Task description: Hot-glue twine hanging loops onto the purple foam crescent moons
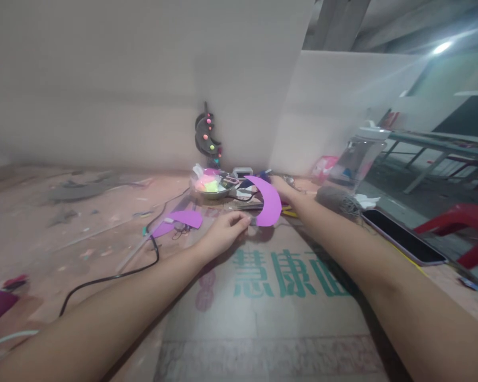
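Observation:
My left hand (225,229) rests on a cardboard sheet (271,297) with its fingers pinched together on the lower tip of a purple crescent-shaped cutout (269,201), which stands up off the sheet. My right hand (282,188) reaches further back, behind the crescent, and its fingers are hidden by the cutout. Another flat purple piece (183,218) lies just left of my left hand. A metal bowl (213,192) with bright pink, yellow and green balls sits behind both hands.
A black cable (123,273) curves across the floor at left. A black crescent with coloured balls (206,135) leans on the wall. A phone (402,236), a plastic water jug (358,154) and a red stool (466,223) are at right.

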Demonstrator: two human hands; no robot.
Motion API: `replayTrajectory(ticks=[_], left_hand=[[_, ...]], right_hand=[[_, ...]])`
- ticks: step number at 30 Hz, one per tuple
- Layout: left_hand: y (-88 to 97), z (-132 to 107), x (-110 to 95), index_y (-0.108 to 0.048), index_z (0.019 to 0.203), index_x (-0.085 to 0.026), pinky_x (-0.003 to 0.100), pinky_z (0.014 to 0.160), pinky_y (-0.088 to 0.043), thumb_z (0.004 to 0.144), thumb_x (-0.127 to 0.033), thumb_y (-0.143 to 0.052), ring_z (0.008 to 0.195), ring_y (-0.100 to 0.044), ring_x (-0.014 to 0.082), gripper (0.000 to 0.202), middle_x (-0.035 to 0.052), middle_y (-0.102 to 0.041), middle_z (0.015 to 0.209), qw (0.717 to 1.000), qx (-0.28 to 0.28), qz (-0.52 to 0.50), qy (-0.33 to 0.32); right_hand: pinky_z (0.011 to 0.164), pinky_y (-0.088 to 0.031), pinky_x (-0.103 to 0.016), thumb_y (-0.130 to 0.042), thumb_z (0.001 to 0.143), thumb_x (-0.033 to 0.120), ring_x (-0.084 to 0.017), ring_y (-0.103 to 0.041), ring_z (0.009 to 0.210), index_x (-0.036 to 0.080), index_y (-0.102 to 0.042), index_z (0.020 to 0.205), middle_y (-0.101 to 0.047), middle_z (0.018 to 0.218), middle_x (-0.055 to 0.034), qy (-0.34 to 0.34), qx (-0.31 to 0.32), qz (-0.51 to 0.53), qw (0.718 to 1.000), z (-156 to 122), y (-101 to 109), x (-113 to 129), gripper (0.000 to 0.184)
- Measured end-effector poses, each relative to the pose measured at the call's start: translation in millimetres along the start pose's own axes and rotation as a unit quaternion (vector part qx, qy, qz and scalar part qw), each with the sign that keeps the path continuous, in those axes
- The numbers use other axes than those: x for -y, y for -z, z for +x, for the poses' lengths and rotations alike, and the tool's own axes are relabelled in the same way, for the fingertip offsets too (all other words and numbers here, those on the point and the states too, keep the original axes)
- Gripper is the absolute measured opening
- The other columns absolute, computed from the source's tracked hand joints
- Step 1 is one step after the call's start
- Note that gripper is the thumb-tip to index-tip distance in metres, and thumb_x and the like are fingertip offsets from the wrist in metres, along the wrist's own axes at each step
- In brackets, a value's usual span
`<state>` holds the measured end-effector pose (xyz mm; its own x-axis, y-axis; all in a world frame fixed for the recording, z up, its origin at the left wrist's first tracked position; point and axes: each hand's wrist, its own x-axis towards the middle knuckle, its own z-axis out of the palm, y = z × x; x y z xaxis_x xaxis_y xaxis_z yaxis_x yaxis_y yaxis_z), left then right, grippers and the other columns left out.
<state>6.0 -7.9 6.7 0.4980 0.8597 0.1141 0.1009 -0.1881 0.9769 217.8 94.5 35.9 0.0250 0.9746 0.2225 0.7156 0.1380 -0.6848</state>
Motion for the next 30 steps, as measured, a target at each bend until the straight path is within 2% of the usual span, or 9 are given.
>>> replayTrajectory(ticks=[6,10,12,15,19,22,24,26,30], left_hand=[[2.9,5,12,-0.052,0.075,-0.016,0.02,0.049,-0.032,0.083,-0.05,-0.055,0.05,-0.041,0.0077,0.035,-0.0044,-0.047,0.058,1.0,-0.005,-0.025,-0.011],[3.8,5,10,-0.053,0.074,-0.015,0.021,0.05,-0.031,0.084,-0.048,-0.055,0.053,-0.043,0.008,0.035,-0.0035,-0.048,0.061,0.999,-0.019,-0.024,-0.018],[4.8,4,5,-0.053,0.073,-0.015,0.021,0.05,-0.031,0.085,-0.047,-0.054,0.054,-0.042,0.0082,0.034,-0.0033,-0.048,0.061,0.999,-0.032,-0.016,-0.027],[7.7,2,-7,-0.053,0.073,-0.015,0.021,0.053,-0.032,0.088,-0.046,-0.052,0.057,-0.042,0.0088,0.034,-0.0028,-0.047,0.063,0.996,-0.054,-0.007,-0.064],[12.3,-1,-21,-0.053,0.073,-0.016,0.022,0.056,-0.033,0.09,-0.043,-0.051,0.059,-0.042,0.0095,0.032,-0.0026,-0.047,0.063,0.993,-0.064,0.013,-0.095],[14.1,-2,-25,-0.052,0.073,-0.016,0.022,0.056,-0.034,0.09,-0.044,-0.05,0.059,-0.043,0.0098,0.033,-0.0028,-0.047,0.063,0.992,-0.073,0.036,-0.098],[13.9,-3,-25,-0.052,0.073,-0.016,0.023,0.058,-0.035,0.09,-0.044,-0.05,0.06,-0.045,0.0103,0.032,-0.0026,-0.049,0.064,0.989,-0.081,0.066,-0.105],[12.2,-4,-22,-0.055,0.075,-0.016,0.023,0.059,-0.036,0.089,-0.042,-0.05,0.064,-0.048,0.0111,0.031,-0.0018,-0.052,0.067,0.985,-0.08,0.111,-0.106],[5.7,-8,-15,-0.06,0.076,-0.015,0.023,0.058,-0.036,0.089,-0.039,-0.049,0.064,-0.051,0.0123,0.029,-0.0004,-0.058,0.069,0.975,-0.011,0.205,-0.082]], right_hand=[[0.08,-0.044,-0.034,-0.065,0.078,0.04,-0.029,-0.063,0.094,0.014,-0.071,0.082,-0.072,0.092,-0.0166,0.006,-0.037,-0.16,0.986,-28,40,-7,0.027],[0.079,-0.044,-0.035,-0.046,0.09,0.045,-0.028,-0.064,0.09,0.014,-0.071,0.074,-0.072,0.085,-0.0162,0.085,-0.07,-0.312,0.944,-67,63,-1,0.042],[0.081,-0.046,-0.035,-0.043,0.092,0.042,-0.025,-0.065,0.09,0.016,-0.072,0.083,-0.073,0.089,-0.0118,0.125,-0.027,-0.258,0.958,-87,62,6,0.041],[0.091,-0.047,-0.037,-0.05,0.09,0.039,-0.024,-0.063,0.105,0.019,-0.068,0.112,-0.07,0.114,-0.0084,0.161,0.072,-0.099,0.979,-114,46,16,0.035],[0.102,-0.043,-0.042,-0.06,0.084,0.041,-0.025,-0.054,0.122,0.02,-0.052,0.131,-0.059,0.132,-0.0116,0.193,0.148,0.079,0.967,-139,15,25,0.052],[0.085,-0.052,-0.035,-0.055,0.089,0.038,-0.02,-0.067,0.096,0.017,-0.05,0.127,-0.071,0.103,-0.0096,0.164,0.19,0.152,0.956,-152,2,26,0.044],[0.07,-0.052,-0.029,-0.049,0.092,0.035,-0.016,-0.068,0.075,0.017,-0.057,0.115,-0.072,0.085,-0.0058,0.165,0.186,0.104,0.963,-161,0,27,0.03],[0.062,-0.047,-0.026,-0.046,0.094,0.032,-0.014,-0.065,0.067,0.017,-0.063,0.1,-0.072,0.08,-0.0046,0.229,0.154,-0.006,0.961,-169,4,29,0.023],[0.051,-0.035,-0.024,-0.045,0.095,0.028,-0.012,-0.059,0.055,0.016,-0.066,0.078,-0.067,0.063,-0.0032,0.38,0.057,-0.179,0.906,-179,16,39,0.03]])
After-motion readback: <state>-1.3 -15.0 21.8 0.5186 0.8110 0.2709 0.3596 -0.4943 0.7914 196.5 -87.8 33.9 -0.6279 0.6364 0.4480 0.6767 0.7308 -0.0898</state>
